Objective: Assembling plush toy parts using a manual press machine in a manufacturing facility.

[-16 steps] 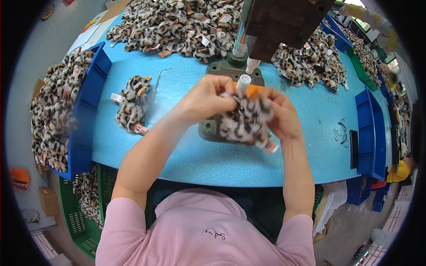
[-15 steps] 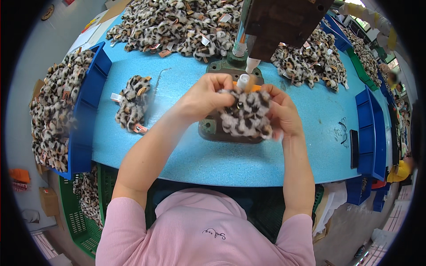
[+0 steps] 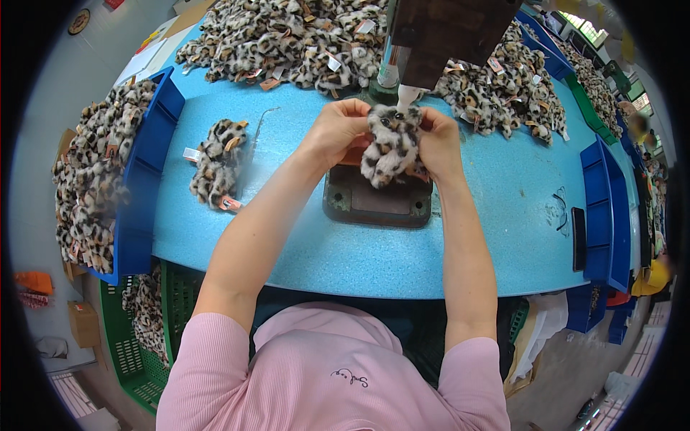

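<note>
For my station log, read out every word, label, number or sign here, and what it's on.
Shirt: dark script, wording not copied out.
Tags, orange and white: print too small to read.
Held plush: no legible text.
Wall disc: marks too small to read.
Elsewhere: too small or blurred.

The plush toy (image 3: 392, 147) towards one o'clock is off-white blotched with black, near a dark brown machine head (image 3: 460, 39) and white nozzle (image 3: 407, 97). A second plush (image 3: 218, 169) at ten o'clock repeats the black-on-white spotting, with tan patches and an orange tag (image 3: 230, 204). The bench (image 3: 359, 266) is speckled light blue. Bins at nine (image 3: 140, 194) and three (image 3: 604, 208) are deep blue; the crate (image 3: 180, 287) at eight, green; the shirt (image 3: 316, 381) at six, plain pink with black script.
</note>
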